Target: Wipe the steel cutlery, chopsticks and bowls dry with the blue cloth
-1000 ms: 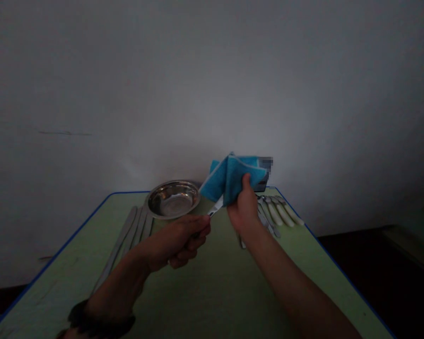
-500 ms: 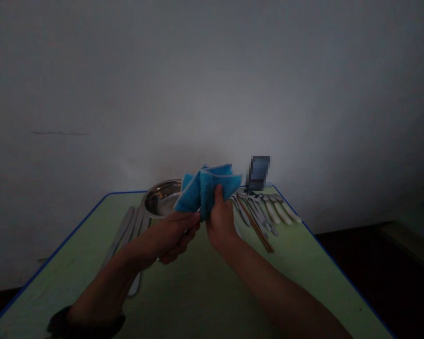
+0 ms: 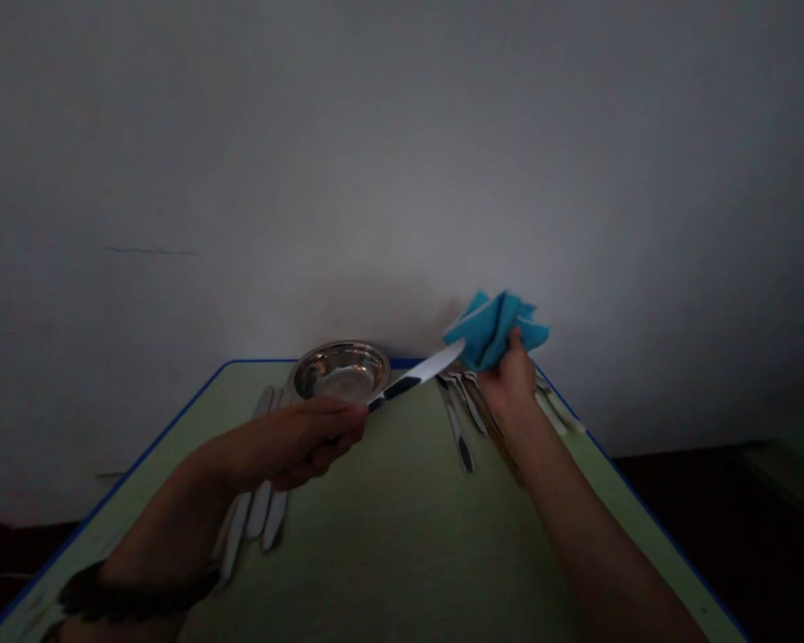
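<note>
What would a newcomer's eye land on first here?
The bright blue cloth with pale edging, bunched in the right hand near the grey wall. Then the shiny metal knife in the left hand, angled up toward it. Behind the left hand, the round stainless-steel bowl gleams at the green table's far edge.

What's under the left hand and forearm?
Several long pieces of metal cutlery on the green table. Their ends show on either side of the left hand and forearm; the middles are covered, so anything else there can't be seen.
</note>
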`<move>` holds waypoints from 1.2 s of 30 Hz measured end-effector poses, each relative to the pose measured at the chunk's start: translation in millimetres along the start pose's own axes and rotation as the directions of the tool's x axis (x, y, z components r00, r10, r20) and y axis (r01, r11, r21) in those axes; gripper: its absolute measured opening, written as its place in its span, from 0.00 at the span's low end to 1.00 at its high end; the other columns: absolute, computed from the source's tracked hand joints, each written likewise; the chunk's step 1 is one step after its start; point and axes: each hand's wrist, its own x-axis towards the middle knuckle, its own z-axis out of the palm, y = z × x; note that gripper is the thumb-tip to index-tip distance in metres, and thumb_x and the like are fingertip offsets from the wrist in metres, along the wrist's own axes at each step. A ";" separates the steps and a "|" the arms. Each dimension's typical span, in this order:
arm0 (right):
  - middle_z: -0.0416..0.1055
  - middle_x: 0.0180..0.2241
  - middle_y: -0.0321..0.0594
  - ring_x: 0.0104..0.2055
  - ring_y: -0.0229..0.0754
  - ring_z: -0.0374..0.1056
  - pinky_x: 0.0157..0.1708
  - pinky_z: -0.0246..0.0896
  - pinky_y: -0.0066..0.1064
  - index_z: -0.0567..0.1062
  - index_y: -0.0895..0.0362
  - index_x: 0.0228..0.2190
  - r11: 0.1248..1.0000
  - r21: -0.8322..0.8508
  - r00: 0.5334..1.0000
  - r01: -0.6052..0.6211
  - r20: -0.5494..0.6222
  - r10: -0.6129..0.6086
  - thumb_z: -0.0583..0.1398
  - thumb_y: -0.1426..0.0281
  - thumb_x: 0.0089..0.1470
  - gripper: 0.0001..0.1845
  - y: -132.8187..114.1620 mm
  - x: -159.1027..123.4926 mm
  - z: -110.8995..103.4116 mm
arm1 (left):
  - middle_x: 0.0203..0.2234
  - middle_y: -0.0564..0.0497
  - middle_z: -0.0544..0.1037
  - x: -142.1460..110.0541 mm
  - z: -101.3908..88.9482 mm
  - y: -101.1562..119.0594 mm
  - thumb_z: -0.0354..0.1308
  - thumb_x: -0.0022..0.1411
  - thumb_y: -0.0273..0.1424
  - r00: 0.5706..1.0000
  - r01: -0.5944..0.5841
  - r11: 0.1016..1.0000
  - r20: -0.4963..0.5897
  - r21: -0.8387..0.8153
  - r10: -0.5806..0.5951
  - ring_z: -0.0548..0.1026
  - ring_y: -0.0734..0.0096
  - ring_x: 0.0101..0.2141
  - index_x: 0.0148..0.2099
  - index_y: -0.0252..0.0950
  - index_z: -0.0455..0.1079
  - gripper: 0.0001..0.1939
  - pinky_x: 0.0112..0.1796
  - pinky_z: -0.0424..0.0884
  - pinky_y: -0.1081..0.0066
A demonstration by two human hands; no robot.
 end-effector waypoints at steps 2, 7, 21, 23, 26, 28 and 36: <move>0.78 0.30 0.33 0.31 0.37 0.73 0.37 0.69 0.35 0.73 0.55 0.38 0.996 -0.042 0.997 -0.075 -0.009 0.074 0.53 0.65 0.57 0.12 -1.9 2.5 -3.4 | 0.14 0.61 0.54 -0.3 -9.9 -2.7 0.50 0.58 0.50 0.997 -0.030 0.999 -0.074 -0.045 0.027 0.47 0.83 0.12 0.25 0.37 0.59 0.21 0.10 0.43 0.83; 0.76 0.22 0.35 0.22 0.36 0.69 0.27 0.66 0.28 0.76 0.59 0.29 0.814 -0.564 0.836 -0.140 0.373 0.402 0.62 0.64 0.47 0.11 7.8 -19.6 -8.5 | 0.16 0.62 0.48 -3.1 -22.6 0.2 0.44 0.61 0.50 0.982 -0.096 0.992 -0.172 -0.083 0.080 0.44 0.83 0.14 0.35 0.37 0.68 0.23 0.13 0.42 0.83; 0.77 0.35 0.37 0.34 0.35 0.70 0.31 0.62 0.24 0.76 0.55 0.38 0.543 -0.673 0.277 0.502 0.720 0.637 0.59 0.63 0.49 0.15 7.6 -53.4 -0.6 | 0.22 0.54 0.71 -5.4 -3.3 18.7 0.50 0.59 0.40 0.885 -0.252 0.934 -0.331 0.253 0.328 0.69 0.75 0.21 0.31 0.34 0.65 0.13 0.19 0.63 0.77; 0.75 0.35 0.38 0.33 0.34 0.68 0.29 0.61 0.24 0.75 0.55 0.41 0.612 -0.688 0.412 0.389 0.724 0.553 0.56 0.60 0.52 0.18 5.7 -49.8 1.3 | 0.22 0.52 0.72 3.5 0.9 15.3 0.48 0.60 0.39 0.915 -0.245 0.924 -0.244 0.295 0.320 0.71 0.73 0.21 0.32 0.34 0.65 0.14 0.22 0.67 0.74; 0.69 0.23 0.34 0.23 0.31 0.61 0.21 0.53 0.23 0.75 0.58 0.33 0.636 -0.716 0.538 0.287 0.670 0.511 0.55 0.57 0.53 0.18 8.1 -46.6 3.6 | 0.22 0.51 0.74 16.8 12.9 10.5 0.45 0.62 0.39 0.931 -0.219 0.878 -0.177 0.426 0.318 0.72 0.72 0.21 0.31 0.34 0.65 0.16 0.22 0.66 0.73; 0.61 0.16 0.29 0.18 0.29 0.54 0.18 0.47 0.23 0.73 0.59 0.27 0.646 -0.732 0.607 0.218 0.620 0.497 0.57 0.57 0.50 0.17 11.7 -44.5 4.0 | 0.22 0.51 0.75 24.0 24.5 9.3 0.45 0.63 0.38 0.912 -0.230 0.813 -0.174 0.534 0.372 0.72 0.72 0.21 0.32 0.34 0.66 0.15 0.22 0.65 0.74; 0.58 0.14 0.26 0.13 0.28 0.52 0.14 0.44 0.22 0.68 0.58 0.26 0.705 -0.667 0.771 0.243 0.574 0.276 0.56 0.54 0.49 0.18 -10.7 -19.6 -3.2 | 0.24 0.52 0.76 45.6 64.5 18.6 0.46 0.63 0.38 0.825 -0.304 0.785 -0.262 0.540 0.500 0.74 0.71 0.24 0.35 0.35 0.70 0.15 0.25 0.66 0.74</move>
